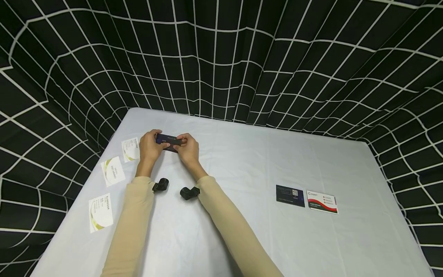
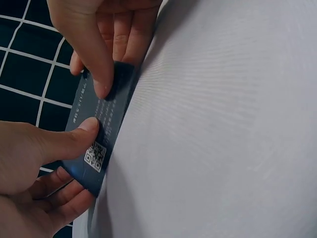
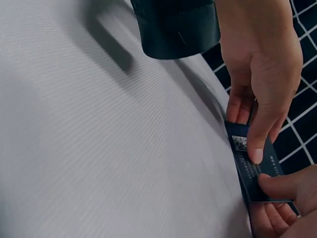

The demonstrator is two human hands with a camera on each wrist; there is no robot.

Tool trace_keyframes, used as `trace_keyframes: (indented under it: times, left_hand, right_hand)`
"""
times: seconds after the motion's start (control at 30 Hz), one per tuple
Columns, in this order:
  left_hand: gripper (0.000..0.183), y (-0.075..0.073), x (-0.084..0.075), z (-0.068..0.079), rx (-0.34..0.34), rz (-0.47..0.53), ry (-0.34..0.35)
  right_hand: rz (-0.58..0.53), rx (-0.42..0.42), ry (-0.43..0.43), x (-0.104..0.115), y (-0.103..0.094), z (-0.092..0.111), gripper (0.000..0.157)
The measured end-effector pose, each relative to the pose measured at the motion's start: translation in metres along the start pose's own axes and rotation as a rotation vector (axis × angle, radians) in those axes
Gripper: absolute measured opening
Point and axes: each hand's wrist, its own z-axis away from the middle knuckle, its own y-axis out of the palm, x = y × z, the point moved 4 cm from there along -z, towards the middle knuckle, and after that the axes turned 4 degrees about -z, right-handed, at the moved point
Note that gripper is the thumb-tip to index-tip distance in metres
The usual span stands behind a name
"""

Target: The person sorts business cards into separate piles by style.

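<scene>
Both hands hold a dark blue business card (image 1: 168, 138) near the far left of the white table. Its printed face shows a QR code (image 2: 95, 156) and small pale text. The left hand (image 1: 149, 148) pinches the QR end, with its thumb on the face and its fingers beneath. At the other end the right hand (image 1: 189, 151) grips it the same way, and the two thumbs lie close together. Whether it is one card or a thin stack, I cannot tell. Closest to the left hand lies a white card with a gold curve (image 1: 130, 149).
Two more white-and-gold cards, one (image 1: 112, 171) behind the other (image 1: 100, 212), line the table's left side. To the right lie a dark card (image 1: 290, 196) and a white, red and green card (image 1: 322, 202). A black grid-patterned curtain (image 1: 221, 57) surrounds the white tablecloth (image 1: 242, 161).
</scene>
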Motion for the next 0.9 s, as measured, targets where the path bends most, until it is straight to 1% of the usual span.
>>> trace_keyframes:
  times: [0.1, 0.2, 0.3, 0.43, 0.5, 0.57, 0.67, 0.73, 0.8, 0.83, 0.9]
  left_hand:
    - [0.049, -0.001, -0.001, 0.003, -0.017, 0.012, -0.005]
    - [0.047, -0.001, -0.003, 0.006, -0.028, 0.027, -0.002]
    - [0.045, -0.001, -0.007, 0.007, -0.032, 0.043, 0.013]
    - [0.041, -0.001, -0.011, 0.010, -0.032, 0.039, 0.031]
    - [0.040, 0.002, -0.013, 0.012, -0.015, 0.054, 0.028]
    - [0.039, 0.004, -0.015, 0.014, 0.012, 0.091, 0.014]
    - [0.039, 0.008, -0.018, 0.019, 0.062, 0.171, -0.004]
    - [0.038, 0.010, -0.020, 0.023, 0.083, 0.203, -0.007]
    - [0.038, 0.011, -0.024, 0.026, 0.091, 0.211, 0.002]
    - [0.038, 0.012, -0.025, 0.027, 0.093, 0.207, 0.005]
    - [0.037, 0.014, -0.027, 0.029, 0.100, 0.199, 0.014]
  right_hand:
    - [-0.048, -0.005, 0.010, -0.002, -0.003, 0.002, 0.028]
    - [-0.099, -0.005, 0.045, -0.006, -0.007, 0.002, 0.030]
    - [-0.141, -0.011, 0.079, -0.010, -0.011, 0.002, 0.032]
    - [-0.169, -0.026, 0.098, -0.015, -0.018, 0.004, 0.036]
    - [-0.183, -0.031, 0.106, -0.016, -0.024, 0.004, 0.037]
    - [-0.217, -0.023, 0.120, -0.018, -0.029, 0.006, 0.037]
    - [-0.295, -0.007, 0.155, -0.021, -0.037, 0.008, 0.037]
    - [-0.365, 0.005, 0.184, -0.023, -0.041, 0.010, 0.038]
    - [-0.422, 0.015, 0.218, -0.020, -0.047, 0.014, 0.039]
    - [-0.438, 0.016, 0.230, -0.018, -0.051, 0.016, 0.039]
    - [-0.456, 0.020, 0.235, -0.020, -0.055, 0.018, 0.040]
